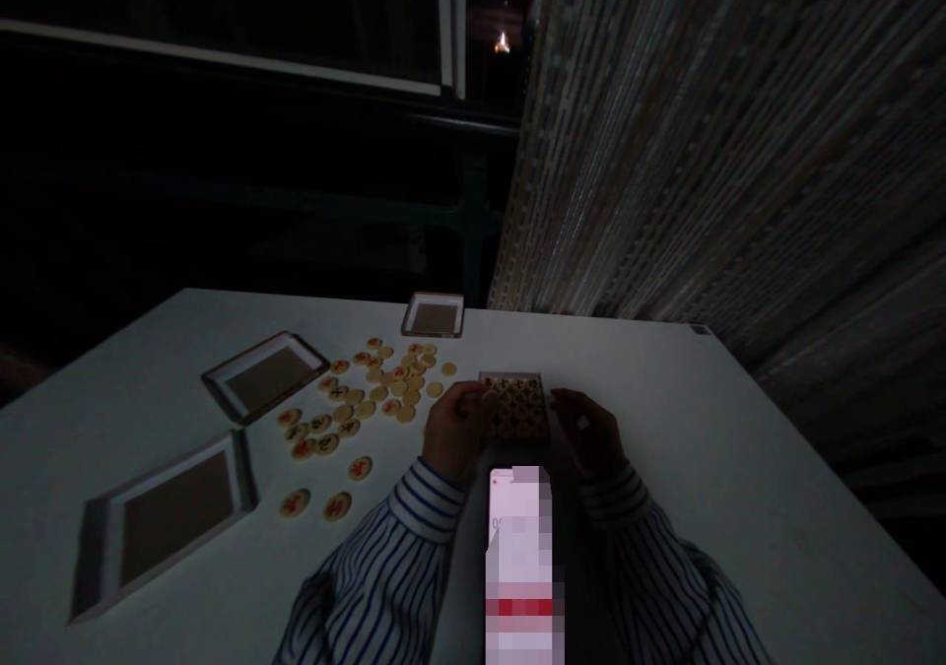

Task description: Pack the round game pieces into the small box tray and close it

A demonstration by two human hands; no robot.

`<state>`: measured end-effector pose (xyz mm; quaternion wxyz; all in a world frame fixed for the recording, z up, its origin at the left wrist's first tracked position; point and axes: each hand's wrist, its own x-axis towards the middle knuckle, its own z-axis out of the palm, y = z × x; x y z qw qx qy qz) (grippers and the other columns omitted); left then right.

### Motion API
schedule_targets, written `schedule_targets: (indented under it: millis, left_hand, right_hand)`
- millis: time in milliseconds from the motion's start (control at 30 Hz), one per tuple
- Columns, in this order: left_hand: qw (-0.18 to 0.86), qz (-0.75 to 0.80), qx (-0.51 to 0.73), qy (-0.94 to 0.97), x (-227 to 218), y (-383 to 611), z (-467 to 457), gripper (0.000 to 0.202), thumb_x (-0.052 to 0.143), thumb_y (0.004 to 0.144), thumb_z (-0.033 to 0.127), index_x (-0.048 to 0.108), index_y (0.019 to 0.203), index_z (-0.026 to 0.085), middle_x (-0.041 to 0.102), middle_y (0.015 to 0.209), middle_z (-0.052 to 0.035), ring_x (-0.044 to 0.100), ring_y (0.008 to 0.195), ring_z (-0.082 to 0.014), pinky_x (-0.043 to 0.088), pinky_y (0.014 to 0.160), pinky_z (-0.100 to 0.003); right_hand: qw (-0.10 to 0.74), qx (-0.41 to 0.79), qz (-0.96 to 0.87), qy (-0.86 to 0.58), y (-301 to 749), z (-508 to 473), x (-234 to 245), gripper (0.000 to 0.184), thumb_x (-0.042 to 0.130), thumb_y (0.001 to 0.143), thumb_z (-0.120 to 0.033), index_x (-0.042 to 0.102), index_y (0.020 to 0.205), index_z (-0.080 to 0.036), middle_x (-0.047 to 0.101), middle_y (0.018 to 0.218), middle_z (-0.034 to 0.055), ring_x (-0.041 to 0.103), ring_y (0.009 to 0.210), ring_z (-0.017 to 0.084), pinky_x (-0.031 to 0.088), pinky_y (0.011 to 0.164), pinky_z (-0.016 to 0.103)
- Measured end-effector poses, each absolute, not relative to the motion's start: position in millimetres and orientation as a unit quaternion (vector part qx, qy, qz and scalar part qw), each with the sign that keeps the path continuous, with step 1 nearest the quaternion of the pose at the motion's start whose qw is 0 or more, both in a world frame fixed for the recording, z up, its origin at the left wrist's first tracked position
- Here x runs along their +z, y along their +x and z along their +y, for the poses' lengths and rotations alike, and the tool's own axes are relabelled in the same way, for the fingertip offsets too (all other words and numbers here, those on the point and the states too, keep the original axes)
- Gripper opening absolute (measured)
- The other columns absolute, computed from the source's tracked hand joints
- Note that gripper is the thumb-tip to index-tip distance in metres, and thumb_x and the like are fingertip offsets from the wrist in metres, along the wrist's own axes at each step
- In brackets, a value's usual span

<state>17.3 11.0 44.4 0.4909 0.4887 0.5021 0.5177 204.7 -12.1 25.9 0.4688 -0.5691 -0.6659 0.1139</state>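
A small open box [515, 377] lies in front of me, filled with rows of round Chinese chess pieces [517, 409] bearing dark characters. My left hand [454, 429] is at its left side with curled fingers, the thumb reaching over the pieces. Whatever those fingers grip is too dark to make out. Close by the box's right edge is my right hand [591, 433], its fingers bent together in a pinch; I cannot see what is between them. Loose chess pieces [378, 394] are scattered left of the box, some showing red or black characters, others plain side up.
A lit phone [521, 547] lies between my forearms. Three more shallow open trays stand on the white table [702, 468]: a large one [173, 517] at near left, another tray [266, 374] behind it, and a small tray [433, 315] at the far edge. A string curtain [628, 133] hangs behind.
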Motion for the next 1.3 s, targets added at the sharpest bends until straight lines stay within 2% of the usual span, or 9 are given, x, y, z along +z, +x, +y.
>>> schedule_targets:
  millis: [200, 533, 900, 1300]
  left_hand:
    - [0.491, 0.500, 0.532, 0.476, 37, 17, 10, 0.029, 0.067, 0.062, 0.035, 0.059, 0.081, 0.014, 0.063, 0.070, -0.0024, 0.059, 0.064, -0.0125, 0.047, 0.057, -0.022]
    - [0.472, 0.522, 0.516, 0.488, 36, 16, 6, 0.021, 0.065, 0.063, 0.032, 0.063, 0.076, 0.015, 0.066, 0.067, -0.0028, 0.062, 0.065, -0.0153, 0.051, 0.058, -0.025]
    - [0.436, 0.524, 0.510, 0.524, 40, 17, 2, 0.017, 0.061, 0.067, 0.029, 0.064, 0.076, 0.015, 0.068, 0.076, -0.0045, 0.063, 0.072, -0.0168, 0.052, 0.063, -0.027]
    - [0.447, 0.512, 0.522, 0.515, 40, 18, 1, 0.018, 0.058, 0.068, 0.028, 0.065, 0.078, 0.015, 0.069, 0.076, -0.0048, 0.064, 0.069, -0.0165, 0.053, 0.061, -0.027]
  right_hand:
    - [0.466, 0.114, -0.664, -0.573, 204, -12, 23, 0.022, 0.047, 0.080, -0.029, 0.061, 0.091, -0.016, 0.065, 0.076, 0.0059, 0.057, 0.063, 0.014, 0.048, 0.058, 0.027]
    - [0.452, 0.103, -0.696, -0.548, 202, -9, 27, 0.021, 0.046, 0.081, -0.027, 0.062, 0.090, -0.017, 0.064, 0.076, 0.0051, 0.057, 0.064, 0.013, 0.048, 0.059, 0.026]
    - [0.365, 0.141, -0.801, -0.454, 193, 14, 68, 0.019, 0.050, 0.079, -0.023, 0.062, 0.093, -0.018, 0.067, 0.085, 0.0061, 0.061, 0.076, 0.015, 0.049, 0.066, 0.029]
    - [0.259, 0.164, -0.848, -0.431, 177, 16, 72, 0.018, 0.048, 0.082, -0.028, 0.062, 0.091, -0.020, 0.067, 0.085, 0.0037, 0.061, 0.077, 0.014, 0.048, 0.069, 0.028]
